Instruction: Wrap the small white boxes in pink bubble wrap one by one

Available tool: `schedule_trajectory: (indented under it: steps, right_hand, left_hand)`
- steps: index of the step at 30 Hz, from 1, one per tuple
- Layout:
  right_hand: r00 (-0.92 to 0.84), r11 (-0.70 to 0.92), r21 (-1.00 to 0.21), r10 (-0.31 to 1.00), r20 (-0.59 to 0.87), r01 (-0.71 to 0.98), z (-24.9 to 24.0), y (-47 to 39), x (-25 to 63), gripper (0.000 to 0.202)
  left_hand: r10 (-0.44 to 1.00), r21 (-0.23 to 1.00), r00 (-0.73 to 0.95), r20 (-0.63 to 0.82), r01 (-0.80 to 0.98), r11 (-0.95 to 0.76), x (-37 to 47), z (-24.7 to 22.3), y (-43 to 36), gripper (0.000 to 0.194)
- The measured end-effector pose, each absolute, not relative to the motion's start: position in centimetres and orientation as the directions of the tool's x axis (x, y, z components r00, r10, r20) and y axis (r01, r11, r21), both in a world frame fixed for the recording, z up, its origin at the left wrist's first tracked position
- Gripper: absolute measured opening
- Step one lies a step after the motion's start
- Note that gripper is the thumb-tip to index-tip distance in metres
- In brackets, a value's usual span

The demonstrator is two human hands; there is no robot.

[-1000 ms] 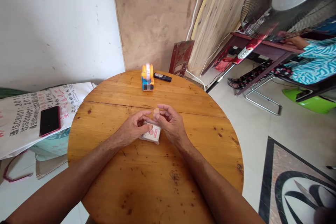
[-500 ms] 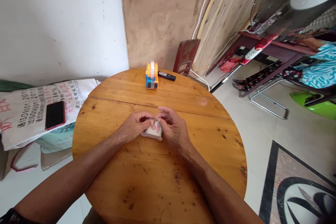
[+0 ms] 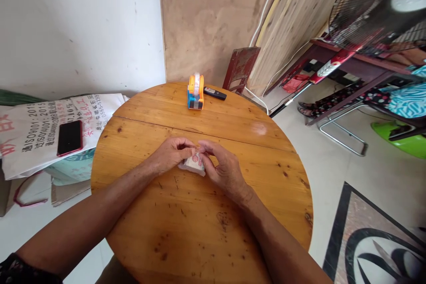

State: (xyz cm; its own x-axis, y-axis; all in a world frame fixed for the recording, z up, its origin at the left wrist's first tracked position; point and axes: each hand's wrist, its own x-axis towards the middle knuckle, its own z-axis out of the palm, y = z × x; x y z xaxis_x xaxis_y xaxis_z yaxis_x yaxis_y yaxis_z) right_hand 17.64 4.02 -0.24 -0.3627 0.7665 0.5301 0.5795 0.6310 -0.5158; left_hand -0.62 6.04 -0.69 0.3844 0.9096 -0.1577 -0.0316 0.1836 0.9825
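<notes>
Wrapped packet [image 3: 193, 167] on surface [image 3: 186, 226], between left hand [image 3: 169, 156] and right hand [image 3: 228, 171]. Left pinches far edge, seemingly steadying it; right fingers curled there, can't tell if gripping. Tape dispenser [image 3: 195, 93] beyond both, likely kept within reach.

Round table [image 3: 199, 213]: varnished wood, glossy, with dark knots. Small packet [image 3: 193, 166]: looks wrapped in clear plastic, slightly shiny. Tape dispenser [image 3: 195, 97]: smooth plastic. Phone [image 3: 69, 138]: glossy dark screen. Fan cage [image 3: 353, 9]: thin wire. Chair legs [image 3: 342, 138]: shiny metal tube. Wall board [image 3: 206, 17]: matt wood, stained.
</notes>
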Motion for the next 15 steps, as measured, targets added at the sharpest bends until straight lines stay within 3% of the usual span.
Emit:
schedule_trajectory:
  steps: [15]
  right_hand:
    - [-0.409, 0.679, -0.424, 0.715, 0.567, 0.599, -0.1, 3.5, 17.7, 0.029]
  left_hand:
    - [0.924, 0.979, 0.323, -0.205, 0.077, 0.19, -0.8, 0.5, 5.9, 0.027]
